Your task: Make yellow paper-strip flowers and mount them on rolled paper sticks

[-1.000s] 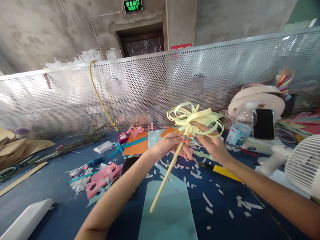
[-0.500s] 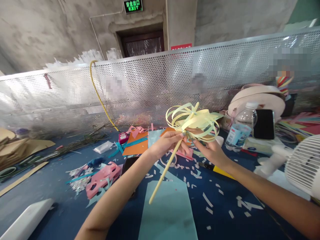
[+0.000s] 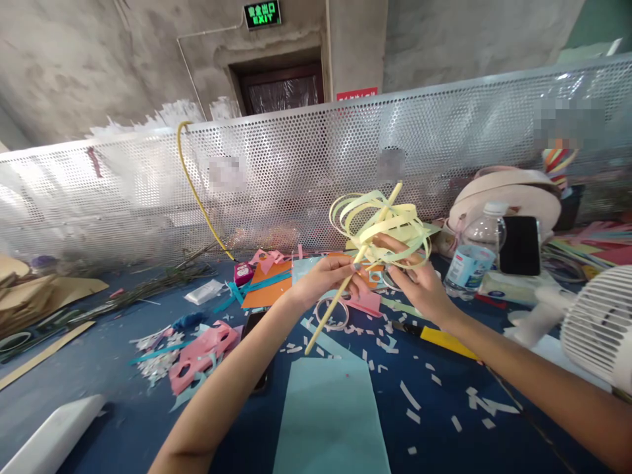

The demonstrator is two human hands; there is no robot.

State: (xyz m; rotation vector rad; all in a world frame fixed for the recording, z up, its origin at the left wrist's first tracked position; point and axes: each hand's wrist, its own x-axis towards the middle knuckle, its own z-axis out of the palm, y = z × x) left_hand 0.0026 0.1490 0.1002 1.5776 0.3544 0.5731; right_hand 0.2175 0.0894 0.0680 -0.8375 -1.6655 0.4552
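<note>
A thin pale-yellow stick (image 3: pixel 328 313) slants up and to the right above the table. Looped yellow and pale-green paper strips (image 3: pixel 382 220) form an open ball around its upper part. My left hand (image 3: pixel 328 278) pinches the stick just below the loops. Close beside it, my right hand (image 3: pixel 422 289) has its fingers closed at the lower loops, with a paper strip between them; some of its fingertips are hidden behind the strips. Below the stick lies a sheet of light-blue paper (image 3: pixel 330 415) on the blue tabletop.
A yellow utility knife (image 3: pixel 447 342) lies among scattered white paper scraps. To the right stand a water bottle (image 3: pixel 471 257), a phone (image 3: pixel 519 245) and a white fan (image 3: pixel 600 329). Pink cut paper (image 3: pixel 205 355) lies left. A perforated metal screen (image 3: pixel 286 171) runs along the back.
The stick has risen, its top moving slightly right and its lower end up and right. The loops tilt with it. My right hand has shifted a little, reaching further up into the strips.
</note>
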